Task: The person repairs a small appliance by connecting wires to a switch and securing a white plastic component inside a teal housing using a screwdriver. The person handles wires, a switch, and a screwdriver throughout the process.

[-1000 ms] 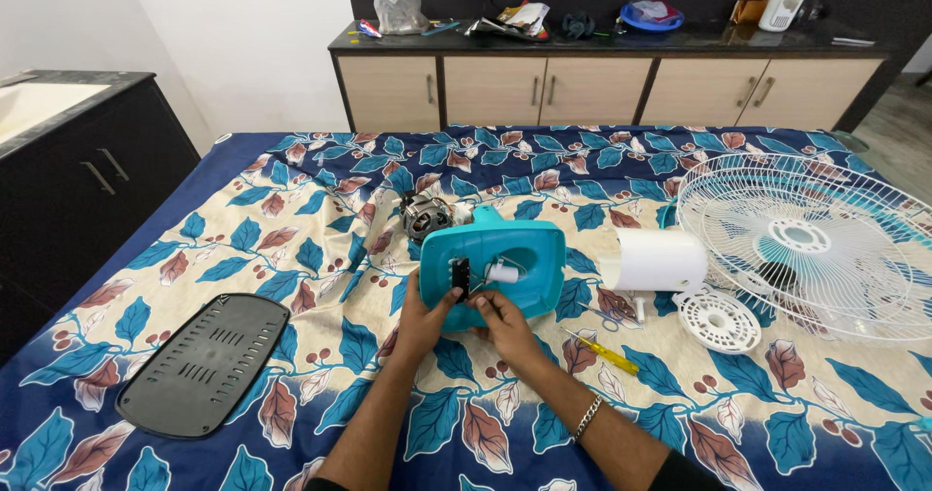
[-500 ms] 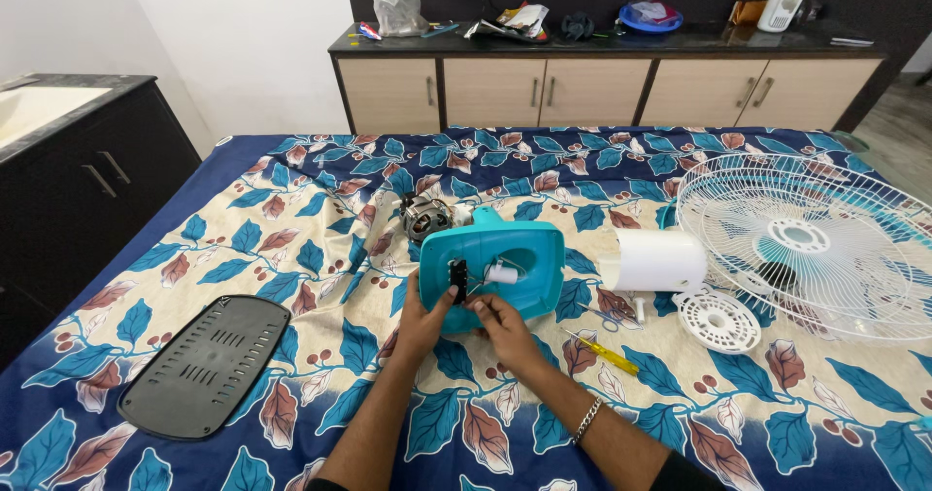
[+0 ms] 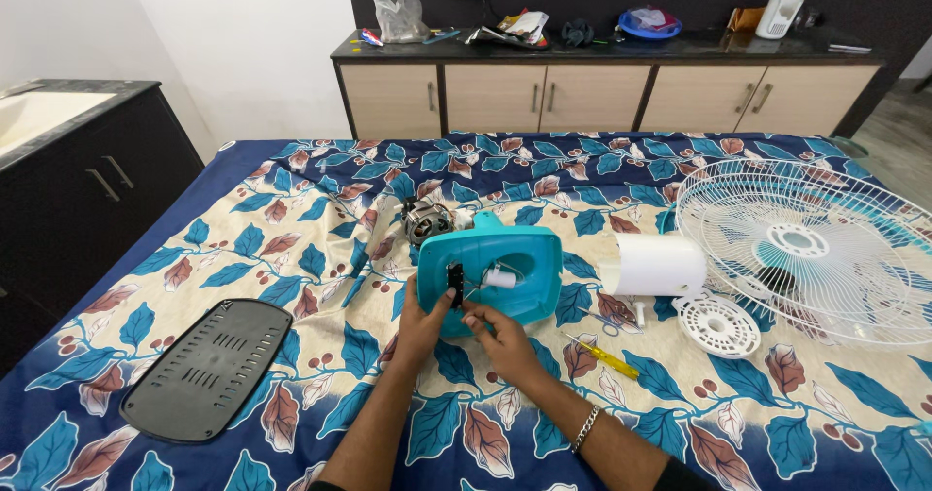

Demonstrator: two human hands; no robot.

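1. Your left hand (image 3: 419, 324) cups the near left edge of the teal fan housing (image 3: 493, 272), fingers curled against its rim and its thumb up by the small black part (image 3: 454, 284) set inside.
2. Your right hand (image 3: 502, 340) rests at the housing's near edge, its fingertips (image 3: 470, 320) drawn together just under that black part; whether they pinch anything you cannot tell. A bracelet (image 3: 583, 429) sits on that wrist.
3. The housing lies open side up in the middle of the bed, on a bedsheet (image 3: 320, 209) printed with blue and rust leaves.
4. Just behind the housing lies the fan motor (image 3: 425, 221).
5. To the right lie a white cylindrical cover (image 3: 653, 265), a small round white grille piece (image 3: 718, 325) and the large white fan guard (image 3: 811, 248).
6. A yellow-handled screwdriver (image 3: 604, 356) lies near your right forearm.
7. A dark slotted base plate (image 3: 209, 366) lies well apart at the left.
8. Behind the bed stands a cluttered sideboard (image 3: 592, 88) with beige doors; a dark cabinet (image 3: 87, 185) flanks the left, under a white wall.
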